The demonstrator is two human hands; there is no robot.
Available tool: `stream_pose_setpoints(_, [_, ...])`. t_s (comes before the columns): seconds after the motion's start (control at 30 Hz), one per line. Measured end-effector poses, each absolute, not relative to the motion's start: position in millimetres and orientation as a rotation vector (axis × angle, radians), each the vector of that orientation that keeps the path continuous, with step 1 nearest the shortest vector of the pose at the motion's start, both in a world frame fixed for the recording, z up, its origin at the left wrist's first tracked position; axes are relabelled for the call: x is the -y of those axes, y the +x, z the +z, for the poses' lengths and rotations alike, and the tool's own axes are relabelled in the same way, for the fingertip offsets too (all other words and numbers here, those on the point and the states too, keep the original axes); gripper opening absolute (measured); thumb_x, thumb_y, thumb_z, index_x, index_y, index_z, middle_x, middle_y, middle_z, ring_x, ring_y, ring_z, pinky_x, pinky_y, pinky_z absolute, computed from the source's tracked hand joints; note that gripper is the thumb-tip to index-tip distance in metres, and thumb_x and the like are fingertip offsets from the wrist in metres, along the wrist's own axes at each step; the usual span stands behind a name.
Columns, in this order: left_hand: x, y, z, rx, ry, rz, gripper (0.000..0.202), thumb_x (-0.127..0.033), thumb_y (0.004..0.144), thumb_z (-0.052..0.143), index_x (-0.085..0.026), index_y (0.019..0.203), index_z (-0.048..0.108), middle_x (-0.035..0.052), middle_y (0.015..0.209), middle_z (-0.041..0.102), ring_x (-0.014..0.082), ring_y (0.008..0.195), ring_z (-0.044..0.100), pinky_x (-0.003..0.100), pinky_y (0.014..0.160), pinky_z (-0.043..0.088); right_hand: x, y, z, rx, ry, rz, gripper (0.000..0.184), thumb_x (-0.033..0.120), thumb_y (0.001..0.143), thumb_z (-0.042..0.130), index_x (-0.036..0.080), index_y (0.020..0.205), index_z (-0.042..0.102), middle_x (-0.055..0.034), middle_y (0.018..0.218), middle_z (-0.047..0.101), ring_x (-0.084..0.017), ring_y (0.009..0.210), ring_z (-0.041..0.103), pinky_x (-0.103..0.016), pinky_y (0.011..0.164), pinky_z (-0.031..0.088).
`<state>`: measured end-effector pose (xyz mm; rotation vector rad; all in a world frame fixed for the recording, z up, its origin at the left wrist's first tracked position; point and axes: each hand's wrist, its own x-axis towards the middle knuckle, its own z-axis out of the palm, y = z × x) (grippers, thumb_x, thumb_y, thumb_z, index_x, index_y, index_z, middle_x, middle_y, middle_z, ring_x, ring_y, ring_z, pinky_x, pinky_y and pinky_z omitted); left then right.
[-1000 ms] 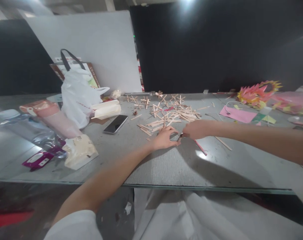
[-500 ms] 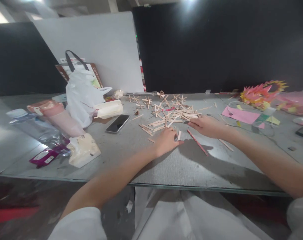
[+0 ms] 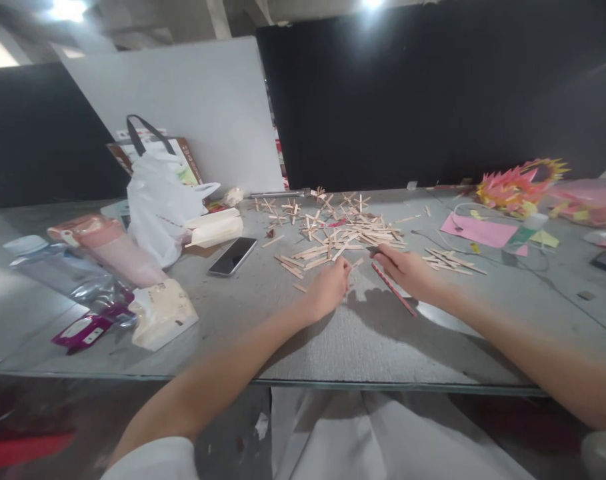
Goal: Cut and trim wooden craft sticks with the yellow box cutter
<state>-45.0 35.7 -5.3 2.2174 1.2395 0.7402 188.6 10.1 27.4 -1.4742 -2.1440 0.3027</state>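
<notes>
My left hand (image 3: 333,288) is closed, pinching a short flat wooden stick (image 3: 355,264) that points up and to the right. Just across from it is my right hand (image 3: 407,272), its fingers closed around a small dark thing (image 3: 373,251) whose tip sticks out to the left; its kind is too small to tell. Below the right hand a red patterned stick (image 3: 393,289) lies slanted on the table. Beyond both hands spreads a loose pile of wooden sticks (image 3: 377,232), and a smaller group of wooden sticks (image 3: 455,261) lies to the right of my right hand.
On the left are a phone (image 3: 233,256), a white plastic bag (image 3: 155,207), a pink bottle (image 3: 113,247), a clear bottle (image 3: 67,273) and a cream packet (image 3: 163,313). To the right lie pink paper (image 3: 477,229), a thin cable and a spiky paper decoration (image 3: 513,188). Dark panels (image 3: 407,100) stand behind.
My left hand has turned, and its stick now points up and right instead of standing near upright. My right hand has shifted slightly, with more sticks showing beside it. The view has tilted a little.
</notes>
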Motion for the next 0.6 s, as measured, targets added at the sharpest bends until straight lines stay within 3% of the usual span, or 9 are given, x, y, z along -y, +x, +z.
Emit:
stream_pose_setpoints(0.07, [-33, -41, 1, -1.145, 2.027, 0.917, 0.022, -0.035, 0.111, 0.038, -0.023, 0.098, 0.051, -0.0034, 0.063, 0.063, 0.0148, 0.054, 0.057, 0.027, 0.062, 0.045, -1, 181, 28, 2.061, -1.409, 0.447, 0.031, 0.051, 0.11, 0.037, 0.027, 0.097, 0.052, 0.0036, 0.057, 0.057, -0.019, 0.049, 0.057, -0.029, 0.054, 0.035])
stream_pose_setpoints(0.23, [-19, -36, 13, -0.927, 1.856, 1.175, 0.037, -0.058, 0.11, 0.039, -0.023, 0.101, 0.046, -0.0028, 0.069, 0.065, 0.0118, 0.054, 0.055, 0.026, 0.061, 0.046, 20, 162, 28, 1.916, -1.234, 0.771, 0.033, 0.053, 0.111, 0.036, 0.027, 0.094, 0.048, 0.007, 0.055, 0.057, -0.015, 0.041, 0.056, -0.027, 0.049, 0.042])
stream_pose_setpoints(0.6, [-6, -33, 8, -0.756, 1.84, 1.192, 0.04, -0.063, 0.108, 0.044, -0.023, 0.108, 0.044, -0.0027, 0.071, 0.063, 0.0118, 0.059, 0.058, 0.026, 0.062, 0.048, 29, 157, 29, 1.969, -1.156, 0.756, 0.035, 0.047, 0.112, 0.038, 0.027, 0.083, 0.043, 0.0083, 0.048, 0.052, -0.013, 0.039, 0.052, -0.025, 0.046, 0.04])
